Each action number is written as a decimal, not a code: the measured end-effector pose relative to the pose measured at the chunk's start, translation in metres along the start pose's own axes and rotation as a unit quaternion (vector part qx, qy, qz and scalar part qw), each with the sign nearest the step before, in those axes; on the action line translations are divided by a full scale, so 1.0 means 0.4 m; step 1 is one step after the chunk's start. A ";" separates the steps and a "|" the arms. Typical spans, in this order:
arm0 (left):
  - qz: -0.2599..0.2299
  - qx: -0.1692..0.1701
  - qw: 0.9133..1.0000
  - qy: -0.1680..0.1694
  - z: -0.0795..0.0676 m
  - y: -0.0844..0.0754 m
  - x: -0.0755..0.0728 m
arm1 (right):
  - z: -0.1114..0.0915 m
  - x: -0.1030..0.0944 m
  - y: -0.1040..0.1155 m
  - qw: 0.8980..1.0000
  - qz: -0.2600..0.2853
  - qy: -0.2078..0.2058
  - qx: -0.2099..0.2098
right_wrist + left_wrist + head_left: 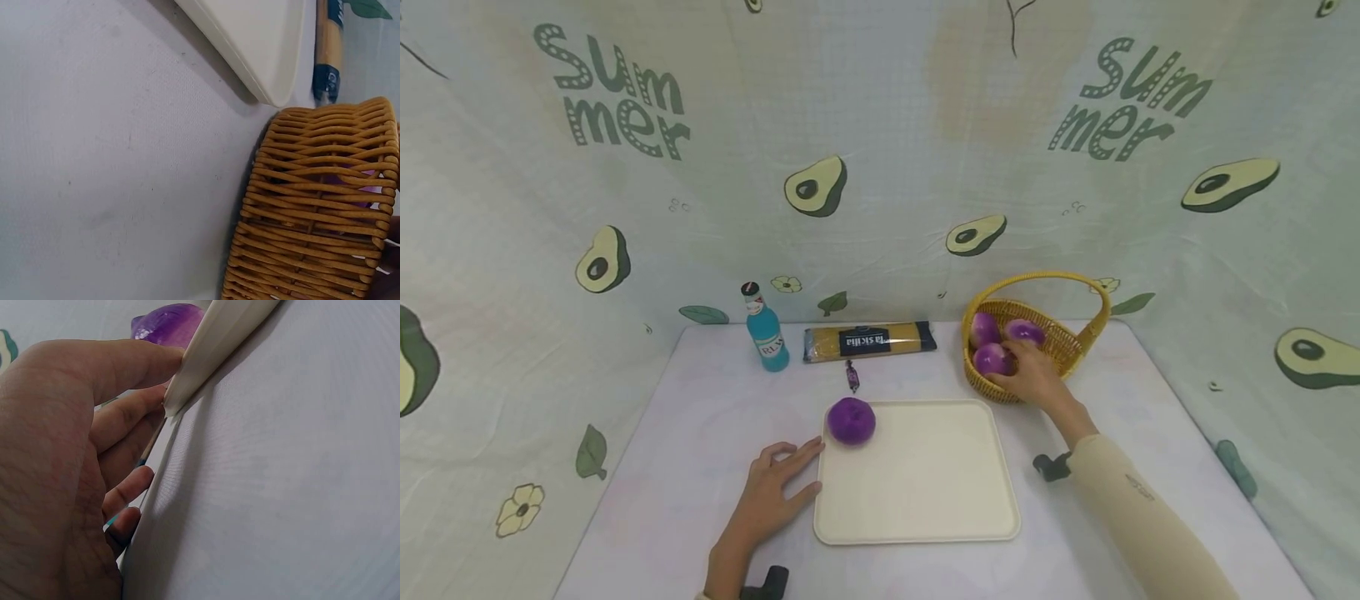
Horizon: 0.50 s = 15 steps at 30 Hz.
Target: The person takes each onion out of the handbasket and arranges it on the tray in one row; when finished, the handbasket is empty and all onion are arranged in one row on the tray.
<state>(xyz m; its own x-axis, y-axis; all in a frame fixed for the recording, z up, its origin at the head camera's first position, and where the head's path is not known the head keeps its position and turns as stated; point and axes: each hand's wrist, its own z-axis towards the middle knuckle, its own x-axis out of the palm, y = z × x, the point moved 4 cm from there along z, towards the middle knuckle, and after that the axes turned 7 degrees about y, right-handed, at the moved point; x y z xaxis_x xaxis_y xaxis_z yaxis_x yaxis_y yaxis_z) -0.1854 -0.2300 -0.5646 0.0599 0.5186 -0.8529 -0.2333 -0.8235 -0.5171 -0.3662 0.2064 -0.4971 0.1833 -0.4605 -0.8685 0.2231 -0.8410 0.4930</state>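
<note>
My right hand point(1033, 375) reaches over the rim of a yellow wicker basket point(1063, 348) and grips a purple onion point(991, 360) between thumb and fingers. Two more purple onions, one at the left point(983, 329) and one at the back point(1026, 332), lie in the basket. In the right wrist view the wicker wall point(312, 206) hides most of that hand. My left hand point(769, 493) is at the left edge of a cream tray point(925, 475), thumb and fingertips touching its rim. A purple onion point(852, 421) sits in the tray's far left corner.
Behind the tray stands a blue bottle point(767, 333) with a dark cap. A pack of pasta point(868, 342) lies along the back of the table, with a small wrapped candy point(852, 377) in front of it. A printed cloth point(880, 108) hangs behind.
</note>
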 end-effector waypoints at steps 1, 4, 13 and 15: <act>0.000 -0.003 1.000 0.003 0.000 0.000 0.000 | -0.002 -0.002 0.000 1.000 -0.002 -0.002 -0.001; 0.003 -0.010 1.000 0.009 0.000 -0.001 -0.001 | -0.004 -0.009 -0.001 1.000 -0.009 -0.004 0.002; 0.001 0.007 1.000 -0.003 -0.003 0.004 0.001 | -0.015 -0.033 -0.002 0.999 -0.027 0.004 0.027; 0.000 0.008 1.000 -0.004 -0.003 0.005 0.000 | -0.018 -0.038 0.000 0.999 -0.029 0.002 0.022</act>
<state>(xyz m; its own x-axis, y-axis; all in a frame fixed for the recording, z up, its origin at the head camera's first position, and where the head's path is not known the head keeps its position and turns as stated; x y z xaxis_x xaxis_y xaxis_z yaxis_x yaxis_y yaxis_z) -0.1845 -0.2318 -0.5659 0.0520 0.5203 -0.8524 -0.2496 -0.8197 -0.5156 -0.3621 0.2155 -0.4835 0.1743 -0.4091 -0.8957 0.1911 -0.8782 0.4384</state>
